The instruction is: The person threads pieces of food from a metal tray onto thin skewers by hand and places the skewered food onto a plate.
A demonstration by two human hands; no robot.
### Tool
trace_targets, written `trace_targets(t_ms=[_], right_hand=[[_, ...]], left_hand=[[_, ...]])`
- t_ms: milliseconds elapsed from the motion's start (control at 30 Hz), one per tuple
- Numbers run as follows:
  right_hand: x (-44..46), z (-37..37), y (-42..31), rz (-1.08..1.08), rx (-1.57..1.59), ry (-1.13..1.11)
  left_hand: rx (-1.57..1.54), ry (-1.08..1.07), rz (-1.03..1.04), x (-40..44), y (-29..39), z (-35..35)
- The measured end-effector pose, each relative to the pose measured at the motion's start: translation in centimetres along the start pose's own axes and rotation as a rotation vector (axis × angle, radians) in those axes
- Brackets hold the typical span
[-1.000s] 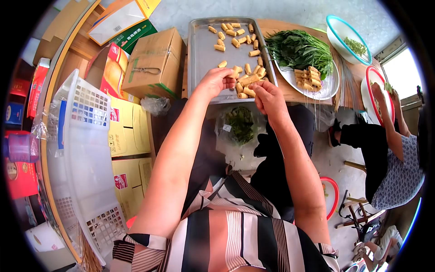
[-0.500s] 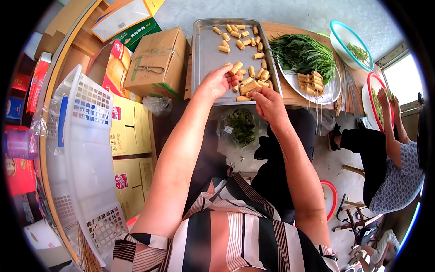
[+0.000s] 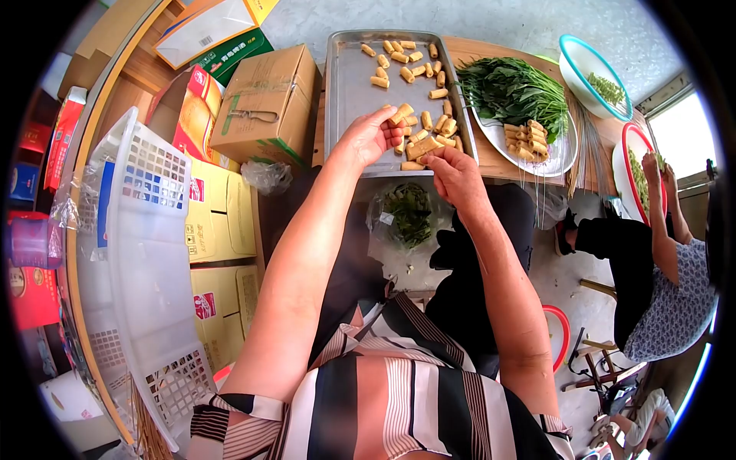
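Note:
Over the near right part of a metal tray (image 3: 356,100), my left hand (image 3: 368,139) pinches a short tan roll (image 3: 400,114) that looks like tofu skin, between thumb and fingers. Just to its right, my right hand (image 3: 454,175) grips the lower end of a larger, flatter tofu skin roll (image 3: 423,147). Several loose tofu skin rolls (image 3: 408,74) lie scattered across the far and right side of the tray. More sit close under and beside both hands. The fingertips of my right hand partly cover the piece they hold.
Right of the tray, a white plate (image 3: 566,157) carries leafy greens (image 3: 510,88) and stacked rolls (image 3: 527,141). Thin skewers (image 3: 589,153) lie beyond it. Basins (image 3: 569,54) stand farther right, near another person (image 3: 667,299). Cardboard boxes (image 3: 264,103) and a white plastic basket (image 3: 146,268) are left.
Both of my hands stay nearly in place, still on the same rolls. At the right, the other person's hands have shifted slightly over the red-rimmed basin.

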State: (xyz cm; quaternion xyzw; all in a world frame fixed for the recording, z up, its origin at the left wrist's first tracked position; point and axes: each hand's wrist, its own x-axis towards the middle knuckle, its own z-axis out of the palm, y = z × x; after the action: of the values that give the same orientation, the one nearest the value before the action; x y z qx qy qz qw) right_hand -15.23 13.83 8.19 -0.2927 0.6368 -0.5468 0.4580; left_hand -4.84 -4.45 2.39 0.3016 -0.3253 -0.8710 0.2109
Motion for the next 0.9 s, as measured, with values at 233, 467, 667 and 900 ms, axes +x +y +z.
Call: trace_targets(t_ms=[233,467,667,900], right_hand=[[0.2,0.1,0.2,-0.011,0.002,0.002],[0.5,0.2,0.5,-0.033,-0.005,0.016],[1.1,0.4,0.7,-0.051,0.015,0.045],[1.6,0.4,1.1,-0.042,0.025,0.077]], left_hand=[[0.073,-0.027,0.005,-0.4,-0.3,0.5],[0.150,-0.060,-0.014,-0.8,-0.2,0.6],[0.185,-0.157,-0.036,-1.6,-1.1,2.0],[0.281,-0.246,-0.004,-1.4,-1.0,2.0]])
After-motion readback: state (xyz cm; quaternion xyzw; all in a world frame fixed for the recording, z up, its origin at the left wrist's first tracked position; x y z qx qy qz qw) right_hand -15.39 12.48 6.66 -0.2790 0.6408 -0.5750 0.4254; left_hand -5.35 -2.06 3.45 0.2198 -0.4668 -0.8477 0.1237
